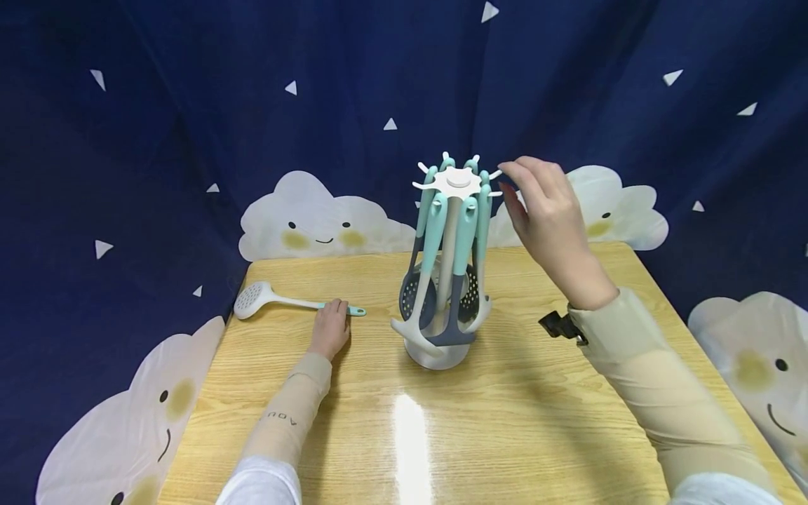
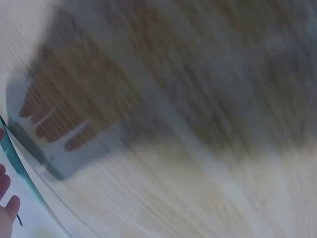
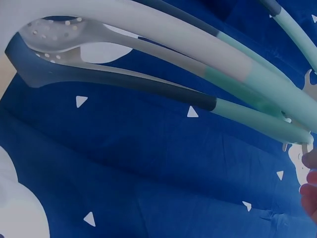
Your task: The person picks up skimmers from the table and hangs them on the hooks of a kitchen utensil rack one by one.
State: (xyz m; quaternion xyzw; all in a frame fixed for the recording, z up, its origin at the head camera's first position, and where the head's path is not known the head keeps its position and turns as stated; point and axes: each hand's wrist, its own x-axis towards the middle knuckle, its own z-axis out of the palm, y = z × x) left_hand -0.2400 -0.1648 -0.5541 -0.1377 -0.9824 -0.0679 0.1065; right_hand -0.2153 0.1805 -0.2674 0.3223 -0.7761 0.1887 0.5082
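A skimmer with a white perforated head and teal handle end lies flat on the table, head to the left. My left hand grips its handle from above; in the left wrist view only some fingertips show beside the teal strip. A white carousel utensil rack stands to the right, hung with several teal-handled utensils, with grey or white heads. At its top, my right hand pinches the tip of a hook between thumb and index finger. The right wrist view shows those fingers by a hook.
The wooden table ends at a navy curtain with white triangles and clouds. Perforated heads and turner-like blades hang low around the rack's base. A black strap sticks out from my right wrist.
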